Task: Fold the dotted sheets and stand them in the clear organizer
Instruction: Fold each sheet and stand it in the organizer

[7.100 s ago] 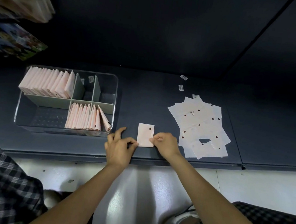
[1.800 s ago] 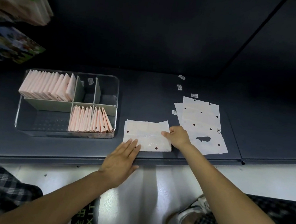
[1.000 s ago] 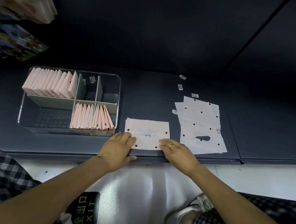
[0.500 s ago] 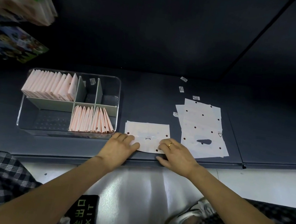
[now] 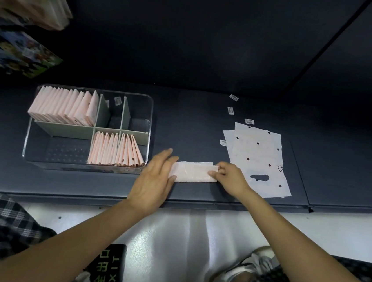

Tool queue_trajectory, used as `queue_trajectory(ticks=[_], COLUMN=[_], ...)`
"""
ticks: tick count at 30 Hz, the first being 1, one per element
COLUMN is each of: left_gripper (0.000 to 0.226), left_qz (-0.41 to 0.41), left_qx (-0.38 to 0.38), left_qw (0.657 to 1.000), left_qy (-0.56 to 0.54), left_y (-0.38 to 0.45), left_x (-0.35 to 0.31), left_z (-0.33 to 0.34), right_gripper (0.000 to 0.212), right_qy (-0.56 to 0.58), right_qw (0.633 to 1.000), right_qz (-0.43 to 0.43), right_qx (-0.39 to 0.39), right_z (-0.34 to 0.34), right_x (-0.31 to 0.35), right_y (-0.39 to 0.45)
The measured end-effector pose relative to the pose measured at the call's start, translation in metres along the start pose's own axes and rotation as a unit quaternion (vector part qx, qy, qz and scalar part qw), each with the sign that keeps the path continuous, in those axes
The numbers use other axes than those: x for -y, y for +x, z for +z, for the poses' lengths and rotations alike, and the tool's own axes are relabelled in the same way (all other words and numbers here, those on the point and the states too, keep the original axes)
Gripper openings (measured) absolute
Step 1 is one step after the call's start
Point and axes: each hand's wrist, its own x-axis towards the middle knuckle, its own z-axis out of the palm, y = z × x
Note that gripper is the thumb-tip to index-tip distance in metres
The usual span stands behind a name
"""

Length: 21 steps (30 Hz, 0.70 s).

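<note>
Folded sheet is pressed flat on the worktop by the left hand's straight fingers and pinched at its right end by the right hand's curled fingers.

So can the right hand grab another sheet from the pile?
Probably yes, once it lets go. The right hand is pinching the folded sheet, and the pile of dotted sheets lies flat right beside it, with nothing in between.

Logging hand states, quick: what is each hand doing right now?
Left hand: open, straight fingers pressing the folded sheet.
Right hand: pinching the sheet's right end.
</note>
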Motion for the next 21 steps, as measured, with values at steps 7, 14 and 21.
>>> queue_trajectory(ticks=[7, 14, 21], left_gripper=[0.07, 0.076, 0.078], left_qz=[0.024, 0.008, 0.012], left_qx=[0.187, 0.244, 0.238], left_qw=[0.969, 0.945, 0.943], left_qy=[0.157, 0.215, 0.232], left_y=[-0.012, -0.018, -0.018], left_x=[-0.003, 0.004, 0.009], left_z=[0.032, 0.041, 0.04], right_gripper=[0.034, 0.016, 0.022], right_qy=[-0.094, -0.096, -0.132], right_qw=[0.995, 0.995, 0.976], right_qz=[0.039, 0.026, 0.025], right_qx=[0.02, 0.005, -0.173], right_z=[0.004, 0.003, 0.02], right_x=[0.015, 0.017, 0.014], right_y=[0.019, 0.022, 0.008])
